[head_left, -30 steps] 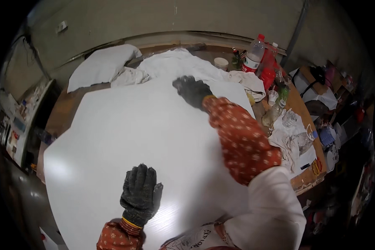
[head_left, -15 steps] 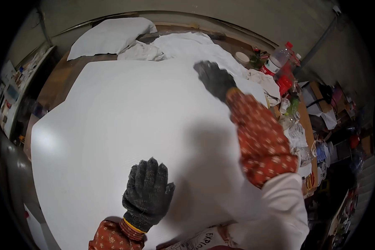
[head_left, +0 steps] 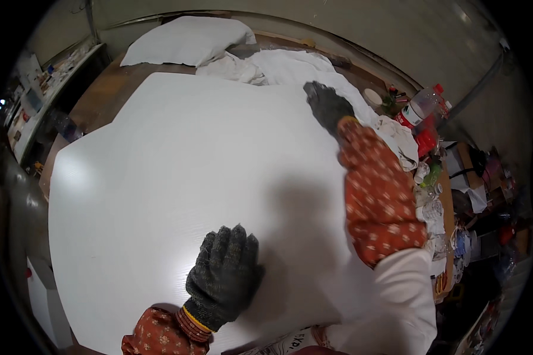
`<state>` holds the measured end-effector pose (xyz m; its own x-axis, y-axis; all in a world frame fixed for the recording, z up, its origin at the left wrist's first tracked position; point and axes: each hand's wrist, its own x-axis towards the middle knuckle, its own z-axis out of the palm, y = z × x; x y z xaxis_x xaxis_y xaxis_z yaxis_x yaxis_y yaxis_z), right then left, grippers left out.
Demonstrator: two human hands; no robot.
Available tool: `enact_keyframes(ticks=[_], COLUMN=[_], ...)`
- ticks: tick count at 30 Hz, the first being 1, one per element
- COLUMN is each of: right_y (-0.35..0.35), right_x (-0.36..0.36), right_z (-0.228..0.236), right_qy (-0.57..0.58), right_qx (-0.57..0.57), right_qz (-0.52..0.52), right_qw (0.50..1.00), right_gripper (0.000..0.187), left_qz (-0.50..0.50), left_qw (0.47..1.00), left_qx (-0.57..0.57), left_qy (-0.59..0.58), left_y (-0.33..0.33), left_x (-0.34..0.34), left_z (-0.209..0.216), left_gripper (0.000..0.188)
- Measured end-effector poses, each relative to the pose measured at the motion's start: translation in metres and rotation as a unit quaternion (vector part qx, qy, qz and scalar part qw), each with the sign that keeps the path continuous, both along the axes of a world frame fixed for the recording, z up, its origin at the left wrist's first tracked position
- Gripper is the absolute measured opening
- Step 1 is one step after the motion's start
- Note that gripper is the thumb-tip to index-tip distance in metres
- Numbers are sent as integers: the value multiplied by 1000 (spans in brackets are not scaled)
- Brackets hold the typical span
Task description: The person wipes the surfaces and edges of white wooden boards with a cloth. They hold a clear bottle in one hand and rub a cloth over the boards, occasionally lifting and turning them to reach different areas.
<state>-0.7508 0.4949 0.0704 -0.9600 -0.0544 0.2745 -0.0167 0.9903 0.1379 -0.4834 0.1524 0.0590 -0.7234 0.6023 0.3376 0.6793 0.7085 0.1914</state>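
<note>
A large white panel with angled corners and a smooth, slightly glossy face lies flat in front of me. My left hand, in a dark grey knitted glove with a yellow-edged cuff, rests palm down on its near part, fingers stretched out. Over at the panel's far right edge, my right hand wears a matching glove and lies on the surface with its fingers reaching forward, a little blurred. No object shows in either hand. Both forearms carry red patterned sleeve covers.
Beyond the panel, a white cloth and a white padded piece lie on the brown table. Along the right side stand a clear bottle with a red cap, crumpled wrappings and cups. A cluttered shelf is at left.
The view has swung slightly, so the panel and the things behind it sit further right in the picture. My left hand has slid a little right, its thumb now less spread.
</note>
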Motion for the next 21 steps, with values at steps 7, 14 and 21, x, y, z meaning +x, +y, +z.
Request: enact_keyframes(ticks=[7, 14, 21], right_y=[-36, 11, 18], right_x=[-13, 280, 298], right_z=[-29, -13, -10], right_qy=[48, 3, 13], right_qx=[-45, -12, 8], right_qz=[-43, 55, 44], right_qw=[997, 998, 999], right_gripper=[26, 49, 54], left_qz=[4, 1, -4], left_qw=[999, 998, 998], left_qx=[-17, -9, -1], left_qy=[46, 62, 62], left_y=[1, -8, -3], left_x=[4, 2, 2], left_z=[-11, -13, -12], left_gripper=[52, 47, 48])
